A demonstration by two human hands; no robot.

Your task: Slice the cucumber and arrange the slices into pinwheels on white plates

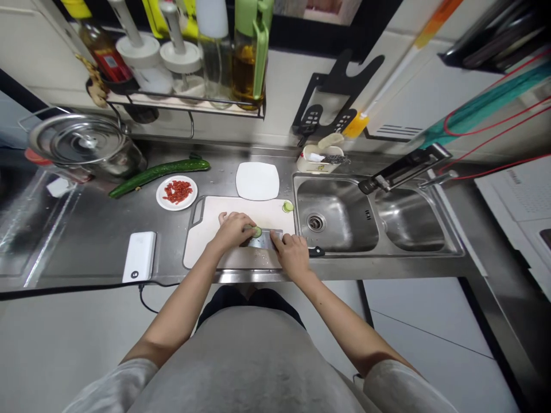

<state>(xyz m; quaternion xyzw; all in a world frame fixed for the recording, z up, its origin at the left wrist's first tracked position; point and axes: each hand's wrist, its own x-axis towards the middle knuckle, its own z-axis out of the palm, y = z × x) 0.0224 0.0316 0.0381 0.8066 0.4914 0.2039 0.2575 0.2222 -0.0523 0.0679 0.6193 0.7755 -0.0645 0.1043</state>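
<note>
A kitchen knife [260,240] lies flat and low over the white cutting board [206,252], its blade pointing left. My right hand [293,255] is closed around it, a finger stretched along the blade, and the black handle end sticks out to the right. At the blade's left part, my left hand [233,231] pinches a cucumber slice [257,232]; its fingertips are partly hidden. More cucumber slices [288,206] sit at the board's upper right corner. Behind the board are a whole cucumber [163,170] and a square white plate [257,180].
Left of that plate stands a small dish of chopped red pieces [178,192]. A white power bank [140,256] with a cable lies near the counter edge. To the right is a double sink [336,201] with a faucet [404,166]. A lidded steel pot [88,143] stands back left.
</note>
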